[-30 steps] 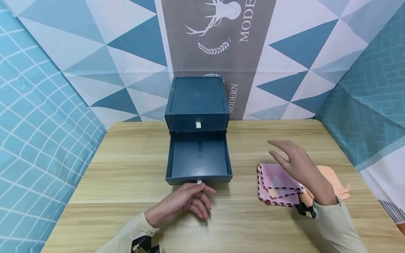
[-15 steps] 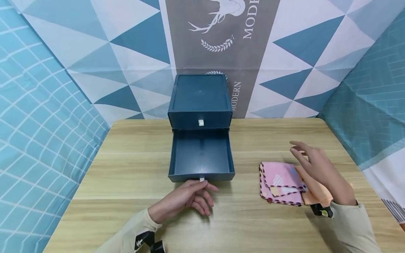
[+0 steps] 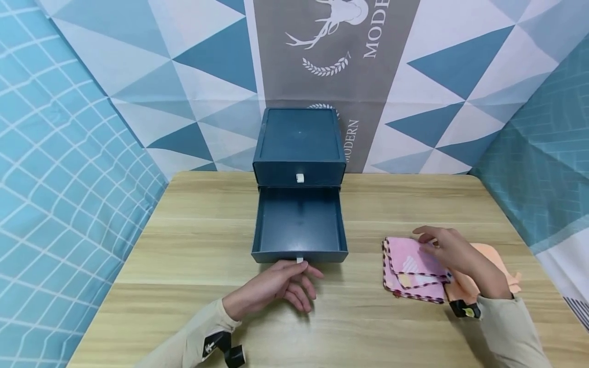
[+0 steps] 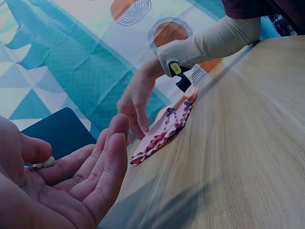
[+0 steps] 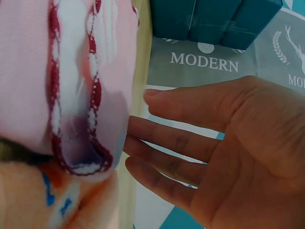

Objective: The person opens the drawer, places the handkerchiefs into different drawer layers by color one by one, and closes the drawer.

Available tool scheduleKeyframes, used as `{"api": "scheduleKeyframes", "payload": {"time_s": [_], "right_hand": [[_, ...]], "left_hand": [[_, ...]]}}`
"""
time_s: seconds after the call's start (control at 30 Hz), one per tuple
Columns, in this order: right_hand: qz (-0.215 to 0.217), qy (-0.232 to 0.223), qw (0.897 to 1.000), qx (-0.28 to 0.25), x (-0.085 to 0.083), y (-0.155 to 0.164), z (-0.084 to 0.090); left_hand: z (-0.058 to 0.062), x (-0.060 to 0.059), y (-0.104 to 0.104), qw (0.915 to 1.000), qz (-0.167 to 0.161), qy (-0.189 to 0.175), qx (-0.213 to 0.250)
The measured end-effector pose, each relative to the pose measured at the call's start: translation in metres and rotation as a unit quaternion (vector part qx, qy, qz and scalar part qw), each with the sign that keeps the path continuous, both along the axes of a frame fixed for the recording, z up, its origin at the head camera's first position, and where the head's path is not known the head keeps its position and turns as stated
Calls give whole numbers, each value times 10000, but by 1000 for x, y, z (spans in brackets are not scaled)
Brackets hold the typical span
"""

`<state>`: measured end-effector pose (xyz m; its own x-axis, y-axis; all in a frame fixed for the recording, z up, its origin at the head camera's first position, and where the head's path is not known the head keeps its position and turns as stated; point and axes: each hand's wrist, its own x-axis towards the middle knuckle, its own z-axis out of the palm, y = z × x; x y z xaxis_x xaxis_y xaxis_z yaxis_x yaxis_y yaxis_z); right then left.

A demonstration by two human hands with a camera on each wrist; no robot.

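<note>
A dark blue two-drawer box (image 3: 299,143) stands at the table's back, its lower drawer (image 3: 300,225) pulled out and empty. My left hand (image 3: 301,271) lies in front of that drawer, thumb and forefinger pinching its white pull tab (image 3: 299,260) (image 4: 46,162), the other fingers loose. To the right a folded pink cloth (image 3: 411,266) (image 5: 71,71) lies partly over an orange cloth (image 3: 494,260) (image 5: 47,200). My right hand (image 3: 430,244) (image 5: 190,143) is lowered over the pink cloth's far edge with straight fingers, its fingertips (image 4: 138,124) at the fabric.
The wooden table (image 3: 184,245) is bounded by patterned blue and grey backdrop sheets behind and on both sides. The upper drawer with its white knob (image 3: 300,178) is closed. Bare tabletop lies left of the box and along the near edge.
My right hand, raised above the cloths a second ago, swung right and came down onto the pink cloth's far edge. The left hand stayed at the drawer's tab.
</note>
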<state>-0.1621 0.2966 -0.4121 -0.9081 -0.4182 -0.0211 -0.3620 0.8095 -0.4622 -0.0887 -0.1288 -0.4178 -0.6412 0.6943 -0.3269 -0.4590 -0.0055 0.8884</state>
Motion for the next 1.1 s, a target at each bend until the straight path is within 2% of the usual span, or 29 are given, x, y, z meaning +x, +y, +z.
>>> {"api": "scheduleKeyframes", "payload": {"time_s": [0.2, 0.43, 0.7, 0.9, 1.1], "right_hand": [[72, 200, 9997, 144, -2, 0, -9], [34, 132, 9997, 193, -4, 0, -15], [-274, 152, 9991, 284, -2, -1, -9], [-322, 443, 9984, 150, 0, -2, -3], [-295, 419, 9987, -33, 1, -1, 4]], "left_hand": [[0, 1, -1, 10000, -17, -10, -9], [-1, 2, -2, 10000, -24, -31, 24], [-2, 2, 0, 10000, -21, 11, 3], [-2, 2, 0, 10000, -42, 15, -8], [-1, 1, 0, 10000, -38, 49, -3]]}}
